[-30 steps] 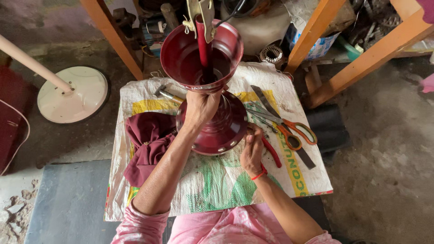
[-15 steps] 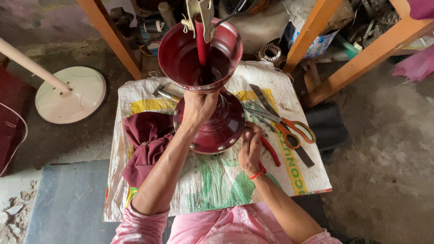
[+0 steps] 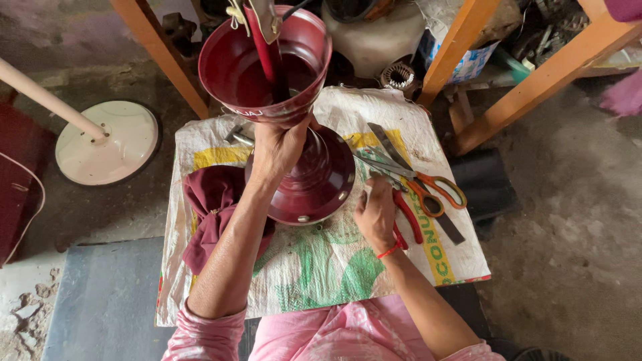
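Hands sit near the middle of the head view, both belonging to the person in pink sleeves at the bottom edge. The left hand (image 3: 279,146) is closed around the neck of a maroon metal stand (image 3: 294,134), just under its upper cup (image 3: 264,63), which fills the upper centre of the frame and has a red rod standing inside it. Below the hand the stand's round base (image 3: 321,184) rests on a woven plastic sack (image 3: 321,267) spread as a work surface. The right hand (image 3: 376,214), with a red thread at the wrist, lies right of the base with its fingers curled down over the sack; whether it grips anything I cannot tell. Just beside it, to the right, lie red-handled pliers (image 3: 409,217), orange-handled scissors (image 3: 435,190) and a flat metal file (image 3: 401,167). A maroon cloth (image 3: 210,207) is bunched at the left of the sack, touching the left forearm. In the upper left, on the concrete floor, stands a cream round base with a pole (image 3: 107,144). Orange wooden legs (image 3: 528,87) cross the upper right.
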